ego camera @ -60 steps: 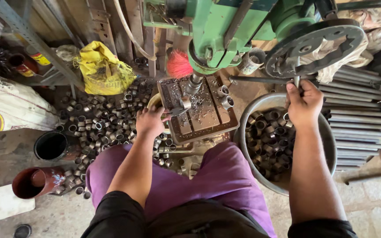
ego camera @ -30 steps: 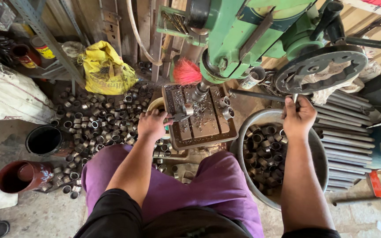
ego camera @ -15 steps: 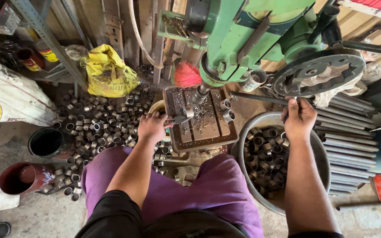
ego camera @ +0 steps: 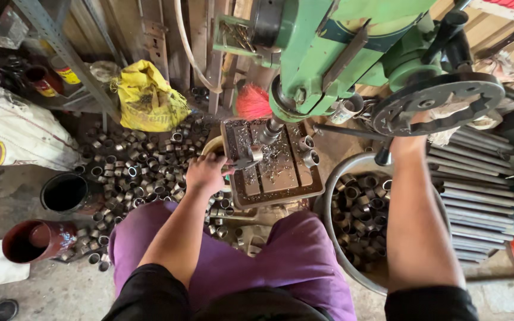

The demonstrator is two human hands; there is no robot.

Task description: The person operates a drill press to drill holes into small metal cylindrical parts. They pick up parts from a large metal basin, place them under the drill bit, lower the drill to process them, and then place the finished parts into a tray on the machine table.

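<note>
Your left hand (ego camera: 204, 173) sits at the near left edge of the drill table (ego camera: 278, 190), fingers curled and closed on a small metal ring (ego camera: 246, 160) that lies on the slotted plate right under the drill spindle (ego camera: 270, 132). The plate is dusted with bright metal shavings; two more short rings (ego camera: 307, 150) stand at its far right edge, just beside each other. Your right hand (ego camera: 408, 141) is raised to the black spoked feed wheel (ego camera: 437, 104) on the side of the green drill press (ego camera: 340, 47); the wheel hides the fingers, so you cannot tell from here how tightly they are shut, only that the hand is up against the wheel's lower rim. Below your right forearm a round metal tub (ego camera: 343, 172) holds a heap of dark pipe rings. On the floor to your left, a loose spread of similar rings (ego camera: 138, 163) runs from the table toward a yellow bag (ego camera: 150, 98). A black pipe section (ego camera: 69, 193) and a reddish-brown one (ego camera: 34, 241) stand open-end-up nearer your left knee, and a white sack (ego camera: 19, 134) lies beyond them. A red brush (ego camera: 252, 101) rests behind the table. To your right, a stack of grey metal bars (ego camera: 477, 190) lies flat beside the tub. Purple trousers (ego camera: 292, 261) cover your knees on either side of the table.
</note>
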